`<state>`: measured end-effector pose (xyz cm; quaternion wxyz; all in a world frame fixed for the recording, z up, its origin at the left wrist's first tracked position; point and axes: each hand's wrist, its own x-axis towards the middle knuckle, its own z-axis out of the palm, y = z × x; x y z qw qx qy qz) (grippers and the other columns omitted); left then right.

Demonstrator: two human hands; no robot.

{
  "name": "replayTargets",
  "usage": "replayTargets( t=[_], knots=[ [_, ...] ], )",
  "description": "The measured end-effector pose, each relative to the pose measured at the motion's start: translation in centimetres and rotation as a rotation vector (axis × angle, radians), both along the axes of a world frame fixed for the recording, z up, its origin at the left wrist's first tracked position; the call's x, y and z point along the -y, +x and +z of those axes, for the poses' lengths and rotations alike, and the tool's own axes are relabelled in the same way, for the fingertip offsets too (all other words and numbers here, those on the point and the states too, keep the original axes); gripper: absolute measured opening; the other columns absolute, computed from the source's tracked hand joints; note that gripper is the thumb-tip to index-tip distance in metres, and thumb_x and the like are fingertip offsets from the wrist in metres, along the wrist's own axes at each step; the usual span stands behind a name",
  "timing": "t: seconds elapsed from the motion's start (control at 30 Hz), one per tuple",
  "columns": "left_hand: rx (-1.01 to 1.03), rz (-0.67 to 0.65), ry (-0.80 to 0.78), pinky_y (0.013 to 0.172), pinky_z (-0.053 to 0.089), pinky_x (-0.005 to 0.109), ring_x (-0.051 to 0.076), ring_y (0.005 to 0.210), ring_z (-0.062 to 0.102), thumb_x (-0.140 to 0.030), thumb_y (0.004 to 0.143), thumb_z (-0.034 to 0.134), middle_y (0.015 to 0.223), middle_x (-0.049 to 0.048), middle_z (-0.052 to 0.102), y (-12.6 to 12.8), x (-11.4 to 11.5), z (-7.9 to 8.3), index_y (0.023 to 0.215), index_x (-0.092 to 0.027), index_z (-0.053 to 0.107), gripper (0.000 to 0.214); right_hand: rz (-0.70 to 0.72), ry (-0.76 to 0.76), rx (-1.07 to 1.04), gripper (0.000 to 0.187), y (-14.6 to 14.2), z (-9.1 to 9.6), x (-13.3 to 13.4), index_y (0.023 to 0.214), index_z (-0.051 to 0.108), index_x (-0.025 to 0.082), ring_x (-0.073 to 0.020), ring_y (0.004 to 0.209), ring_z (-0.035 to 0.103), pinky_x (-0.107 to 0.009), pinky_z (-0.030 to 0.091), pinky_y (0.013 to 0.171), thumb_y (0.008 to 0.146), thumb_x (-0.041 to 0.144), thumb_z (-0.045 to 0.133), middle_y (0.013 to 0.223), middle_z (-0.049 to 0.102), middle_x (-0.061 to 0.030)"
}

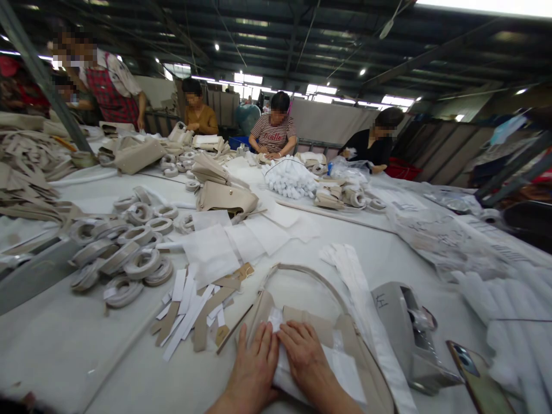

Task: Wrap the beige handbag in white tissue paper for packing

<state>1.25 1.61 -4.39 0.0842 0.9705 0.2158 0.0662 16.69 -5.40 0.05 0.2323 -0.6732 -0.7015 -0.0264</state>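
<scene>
"What's under those hands?"

"A beige bag, lying flat on the desk at the near edge, right in front of the person. It's pale tan with stiff-looking panels and a thin handle of the same colour. Crumpled white paper sits on top of it."

"Are they gripping it?"

"No. The left hand and right hand are both spread flat, palms down, fingers straight, side by side on the paper. Neither is closed round anything."

"Is the paper inside the bag?"

"I can't tell from here. It shows at the fingertips and again to the right of the right wrist."

"Any containers about?"

"There's 1 grey dispenser just right of the bag, open on top, with what looks like a roll of tape in it. A blue bin stands at the far end near the co-workers, but its contents are hidden."

"Which way does the bag lie?"

"Its long axis slants from far left to near right. The handle arcs away from the person, toward the middle of the desk."

"And round it?"

"Cut strips lie just to the left, with coiled straps beyond them. White sheets are behind, and a phone is at the near right."
</scene>
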Motion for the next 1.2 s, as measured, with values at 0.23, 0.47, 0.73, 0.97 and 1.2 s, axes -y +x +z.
replayTargets(
  t=[0.23, 0.47, 0.73, 0.97, 1.2],
  knots=[
    [0.017, 0.029, 0.119, 0.106, 0.022, 0.067, 0.034, 0.140, 0.018, -0.051, 0.078, 0.053, 0.153, 0.0136, 0.022, 0.0, 0.2, -0.4, 0.145, -0.014, 0.027, 0.081, -0.011, -0.157, -0.051, 0.035, 0.0, 0.4, -0.2, 0.117, 0.055, 0.023, -0.0200, 0.111, 0.051, -0.036, 0.026, 0.099, 0.088, 0.008, 0.046, 0.112, 0.065, -0.0026],
    [-0.019, 0.048, 0.197, 0.107, 0.019, 0.069, 0.035, 0.141, 0.014, -0.049, 0.072, 0.062, 0.154, 0.0138, 0.019, 0.1, 0.6, -1.2, 0.147, -0.015, 0.023, 0.091, -0.062, -0.249, 0.008, 0.039, 0.0, 0.5, -0.8, 0.116, 0.054, 0.023, -0.0194, 0.111, 0.051, -0.039, 0.024, 0.100, 0.085, 0.003, 0.042, 0.111, 0.066, -0.0024],
    [-0.142, 0.012, 0.032, 0.106, 0.016, 0.069, 0.036, 0.139, 0.021, -0.045, 0.072, 0.066, 0.153, 0.0141, 0.021, 0.4, 0.4, 0.2, 0.147, -0.021, 0.025, 0.089, -0.026, -0.183, -0.010, 0.044, -0.2, 1.4, 0.2, 0.126, 0.049, 0.023, -0.0223, 0.122, 0.045, -0.047, 0.019, 0.108, 0.086, 0.006, 0.039, 0.122, 0.062, -0.0047],
    [-0.202, 0.050, 0.067, 0.109, 0.012, 0.064, 0.034, 0.140, 0.020, -0.029, 0.068, 0.068, 0.151, 0.0098, 0.025, -0.2, 1.0, 0.6, 0.142, -0.027, 0.037, 0.079, -0.218, -0.049, -0.106, 0.034, 1.6, 1.9, 1.8, 0.124, 0.052, 0.022, -0.0214, 0.112, 0.056, -0.050, 0.031, 0.106, 0.092, 0.024, 0.042, 0.116, 0.065, -0.0086],
    [-0.235, 0.054, 0.098, 0.107, 0.015, 0.064, 0.034, 0.138, 0.026, -0.020, 0.071, 0.058, 0.150, 0.0098, 0.026, 0.0, 1.3, 0.9, 0.140, -0.025, 0.040, 0.071, -1.260, 0.232, -0.526, 0.053, 16.1, 6.4, 15.1, 0.104, 0.068, 0.012, -0.0298, 0.096, 0.063, -0.041, 0.046, 0.087, 0.080, 0.054, 0.047, 0.100, 0.070, -0.0148]
  ],
)
